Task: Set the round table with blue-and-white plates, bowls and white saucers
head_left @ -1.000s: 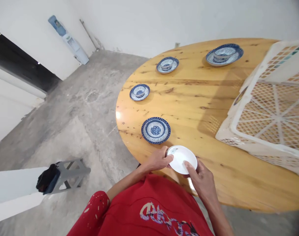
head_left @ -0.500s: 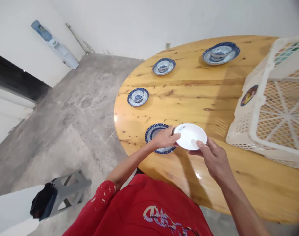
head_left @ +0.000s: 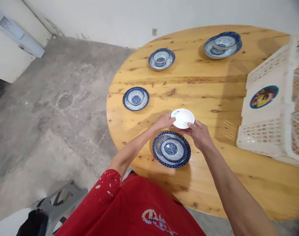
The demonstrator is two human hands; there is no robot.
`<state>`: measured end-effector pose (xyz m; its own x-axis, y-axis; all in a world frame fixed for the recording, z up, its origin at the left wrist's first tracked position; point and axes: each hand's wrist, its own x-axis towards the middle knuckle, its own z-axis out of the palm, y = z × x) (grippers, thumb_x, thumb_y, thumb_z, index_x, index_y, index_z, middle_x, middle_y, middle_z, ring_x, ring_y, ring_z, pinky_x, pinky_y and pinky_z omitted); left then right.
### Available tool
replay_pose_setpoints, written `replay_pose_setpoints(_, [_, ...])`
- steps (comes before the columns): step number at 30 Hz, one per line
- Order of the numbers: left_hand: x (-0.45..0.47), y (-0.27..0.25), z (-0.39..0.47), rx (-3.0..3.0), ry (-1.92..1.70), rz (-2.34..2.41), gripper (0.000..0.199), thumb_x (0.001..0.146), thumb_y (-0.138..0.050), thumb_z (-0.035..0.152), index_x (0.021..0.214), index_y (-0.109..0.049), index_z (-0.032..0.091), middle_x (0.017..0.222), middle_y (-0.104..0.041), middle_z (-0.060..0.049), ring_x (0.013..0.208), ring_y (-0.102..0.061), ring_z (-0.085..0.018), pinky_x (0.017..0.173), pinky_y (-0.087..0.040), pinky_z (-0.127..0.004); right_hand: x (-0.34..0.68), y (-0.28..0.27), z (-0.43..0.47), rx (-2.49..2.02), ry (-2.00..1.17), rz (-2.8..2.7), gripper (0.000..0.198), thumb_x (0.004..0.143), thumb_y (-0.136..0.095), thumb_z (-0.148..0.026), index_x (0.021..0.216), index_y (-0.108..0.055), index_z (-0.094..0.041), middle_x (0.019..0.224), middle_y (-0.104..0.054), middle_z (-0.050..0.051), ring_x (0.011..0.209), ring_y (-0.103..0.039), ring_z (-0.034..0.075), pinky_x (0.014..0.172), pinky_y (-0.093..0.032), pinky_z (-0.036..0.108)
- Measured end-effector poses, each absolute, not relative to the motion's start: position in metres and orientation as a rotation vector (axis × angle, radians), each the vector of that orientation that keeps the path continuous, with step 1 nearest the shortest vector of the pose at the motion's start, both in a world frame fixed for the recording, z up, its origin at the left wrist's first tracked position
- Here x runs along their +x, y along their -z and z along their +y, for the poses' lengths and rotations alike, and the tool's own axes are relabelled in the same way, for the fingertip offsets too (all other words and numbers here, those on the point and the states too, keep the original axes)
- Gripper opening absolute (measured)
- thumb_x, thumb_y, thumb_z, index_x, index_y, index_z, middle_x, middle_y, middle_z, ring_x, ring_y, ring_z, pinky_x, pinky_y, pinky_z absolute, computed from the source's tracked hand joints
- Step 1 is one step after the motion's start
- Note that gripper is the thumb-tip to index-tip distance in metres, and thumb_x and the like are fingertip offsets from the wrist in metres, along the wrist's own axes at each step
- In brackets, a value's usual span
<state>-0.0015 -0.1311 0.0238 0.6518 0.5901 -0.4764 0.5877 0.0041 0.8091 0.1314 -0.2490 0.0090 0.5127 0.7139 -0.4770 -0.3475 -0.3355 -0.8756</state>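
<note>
1. The left hand [head_left: 164,122] pinches the left rim of a small white dish [head_left: 182,118], just above the frame's centre.
2. The right hand [head_left: 200,134] grips the dish's lower right rim, fingers curled under it.
3. The dish sits between both hands, held over the round wooden desk [head_left: 213,91].
4. Just below it a blue-patterned plate [head_left: 171,149] lies on the desk.
5. Further plates with bowls stand at centre left [head_left: 136,98], upper centre [head_left: 161,58] and upper right [head_left: 223,44].
6. A white plastic basket [head_left: 274,108] fills the right edge.
</note>
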Motion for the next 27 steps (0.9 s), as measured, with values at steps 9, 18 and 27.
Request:
replay_pose_setpoints(9, [0.002,-0.004,-0.104,1.608,-0.008,1.069,0.037,0.093,-0.046,0.029,0.123,-0.059,0.012,0.1,-0.076,-0.01,0.079,-0.072,-0.021,0.083,-0.058,-0.035,0.129,0.014,-0.21,-1.598,-1.136,-0.223,0.027,0.067,-0.066,-0.019,0.094,-0.064,-0.022,0.088,-0.07,0.008,0.063,-0.068,0.023,0.059,-0.064,0.042])
replay_pose_setpoints(18, [0.032,0.01,-0.079,1.731,-0.03,1.079,0.035,0.094,-0.044,0.029,0.119,-0.061,0.01,0.103,-0.076,-0.013,0.087,-0.071,-0.022,0.085,-0.056,-0.034,0.147,0.024,-0.184,-1.647,-1.046,-0.238,0.023,0.069,-0.064,-0.018,0.092,-0.059,-0.02,0.091,-0.069,0.01,0.067,-0.068,0.023,0.062,-0.064,0.044])
replay_pose_setpoints(27, [0.047,0.015,-0.054,1.776,-0.148,1.131,0.034,0.095,-0.046,0.028,0.119,-0.064,0.01,0.103,-0.075,-0.014,0.099,-0.07,-0.025,0.094,-0.053,-0.036,0.16,0.02,-0.152,-1.664,-1.016,-0.212,0.021,0.07,-0.059,-0.006,0.088,-0.061,-0.018,0.082,-0.069,0.007,0.066,-0.068,0.02,0.063,-0.065,0.04])
